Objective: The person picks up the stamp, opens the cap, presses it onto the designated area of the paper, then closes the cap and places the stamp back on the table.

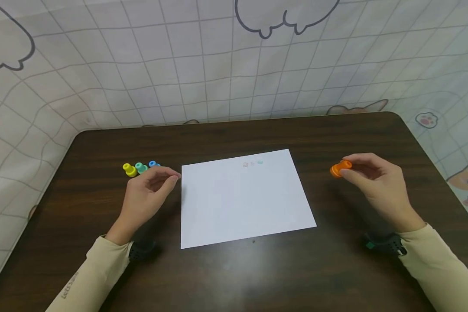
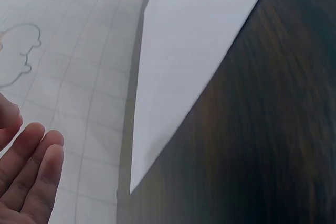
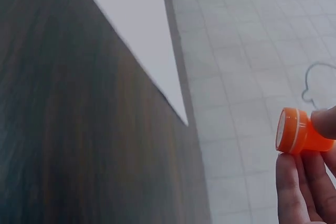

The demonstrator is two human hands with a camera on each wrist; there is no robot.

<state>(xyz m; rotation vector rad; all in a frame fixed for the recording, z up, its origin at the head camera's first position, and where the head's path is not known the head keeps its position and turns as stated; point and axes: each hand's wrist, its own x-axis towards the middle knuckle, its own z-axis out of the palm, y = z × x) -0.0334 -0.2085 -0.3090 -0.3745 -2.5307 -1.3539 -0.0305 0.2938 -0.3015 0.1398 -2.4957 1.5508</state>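
Note:
Between its thumb and fingers, my right hand (image 1: 378, 184) pinches a small orange toy stamp (image 1: 339, 168) to the right of the paper. The right wrist view shows that stamp (image 3: 292, 132) tilted sideways, its round wide end pointing left. A white sheet of paper (image 1: 242, 203) lies mid-table, with three small faint prints (image 1: 252, 164) near its far edge. My left hand (image 1: 146, 193) hovers by the paper's left edge, fingers loosely bent and holding nothing. Just beyond it are a yellow stamp (image 1: 129, 170), a teal stamp (image 1: 141, 167) and a blue stamp (image 1: 154, 164), the last partly hidden by the hand.
The dark wooden table (image 1: 226, 281) has rounded far corners. Behind and beside it hangs a white grid-patterned cloth (image 1: 203, 65) with cartoon drawings. A dark band (image 1: 142, 251) sits at the left wrist, another band (image 1: 386, 243) at the right.

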